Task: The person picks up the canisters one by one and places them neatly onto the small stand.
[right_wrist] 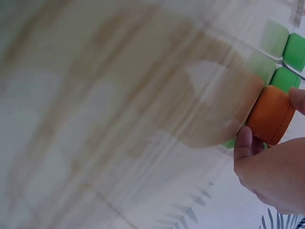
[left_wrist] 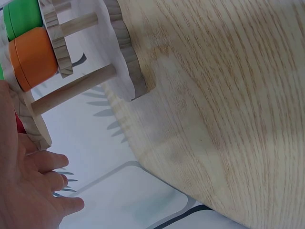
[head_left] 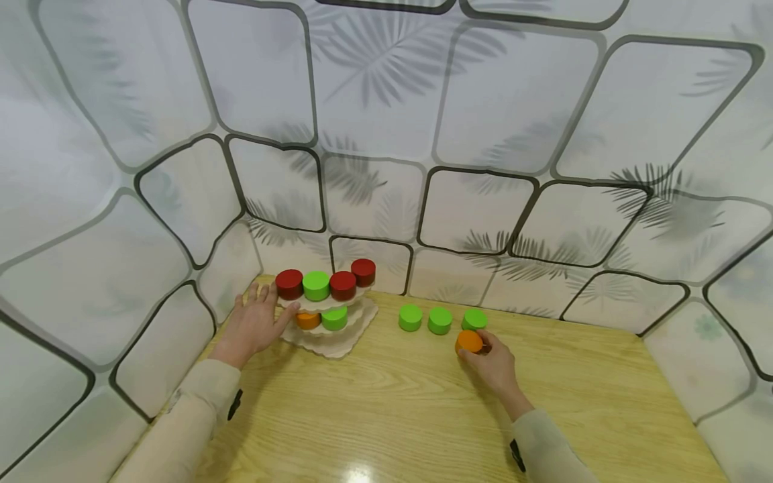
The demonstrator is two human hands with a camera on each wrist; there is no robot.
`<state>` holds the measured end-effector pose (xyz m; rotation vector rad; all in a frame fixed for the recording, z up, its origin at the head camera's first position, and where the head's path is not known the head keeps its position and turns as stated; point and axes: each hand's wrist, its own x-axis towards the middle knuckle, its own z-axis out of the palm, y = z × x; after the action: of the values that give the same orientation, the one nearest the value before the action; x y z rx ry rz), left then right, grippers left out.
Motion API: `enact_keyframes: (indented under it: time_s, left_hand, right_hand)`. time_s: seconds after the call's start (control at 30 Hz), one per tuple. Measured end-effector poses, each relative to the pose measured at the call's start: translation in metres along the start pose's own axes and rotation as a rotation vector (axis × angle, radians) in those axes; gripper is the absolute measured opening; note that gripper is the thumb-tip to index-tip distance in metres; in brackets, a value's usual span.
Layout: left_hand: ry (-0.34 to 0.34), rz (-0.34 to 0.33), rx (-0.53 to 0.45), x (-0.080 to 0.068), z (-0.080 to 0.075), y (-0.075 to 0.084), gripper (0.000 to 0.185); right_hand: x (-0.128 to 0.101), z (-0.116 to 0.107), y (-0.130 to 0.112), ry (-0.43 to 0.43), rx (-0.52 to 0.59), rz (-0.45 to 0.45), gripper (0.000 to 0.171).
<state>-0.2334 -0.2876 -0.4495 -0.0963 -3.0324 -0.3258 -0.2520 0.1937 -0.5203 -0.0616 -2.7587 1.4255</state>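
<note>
My right hand [head_left: 496,362] pinches an orange round container [head_left: 469,342] between thumb and fingers, just in front of the rightmost of three green round containers [head_left: 440,320]. In the right wrist view a lid seam runs around the orange container [right_wrist: 270,114]. At the left, my left hand [head_left: 256,320] rests against the side of a tiered wooden stand [head_left: 338,345], its thumb along the top tier's edge and its other fingers spread. Red containers [head_left: 343,286] and a green one [head_left: 317,286] sit on the top tier. Below are an orange container [head_left: 308,320] and a green one [head_left: 335,318].
The wood-grain table [head_left: 374,416] meets patterned walls [head_left: 374,201] at the back and the left. Wooden dowels [left_wrist: 74,89] hold the stand's scalloped tiers apart.
</note>
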Motion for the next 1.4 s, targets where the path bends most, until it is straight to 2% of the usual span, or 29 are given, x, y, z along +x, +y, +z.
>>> enact_keyframes:
  time_s: [0.2,0.63,0.9,1.2,1.4]
  left_hand:
    - [-0.006,-0.002,-0.002,0.001,0.001,-0.001,0.090]
    - [-0.009,-0.004,-0.003,0.001,0.001,-0.001,0.090]
    - [-0.015,-0.003,0.001,0.001,0.000,0.000,0.089]
    - [-0.008,0.001,0.004,0.000,-0.001,0.000,0.088]
    - [-0.001,-0.008,0.005,-0.001,-0.002,0.001,0.088]
  right_hand:
    - [0.000,0.000,0.004,-0.002,0.013,-0.003,0.066]
    - [0.003,0.002,-0.009,0.002,-0.004,-0.007,0.063]
    - [0.006,0.010,-0.029,-0.011,0.039,-0.025,0.064]
    - [0.010,0.031,-0.056,-0.052,0.085,-0.054,0.062]
    - [0.012,0.043,-0.073,-0.067,0.075,-0.097,0.063]
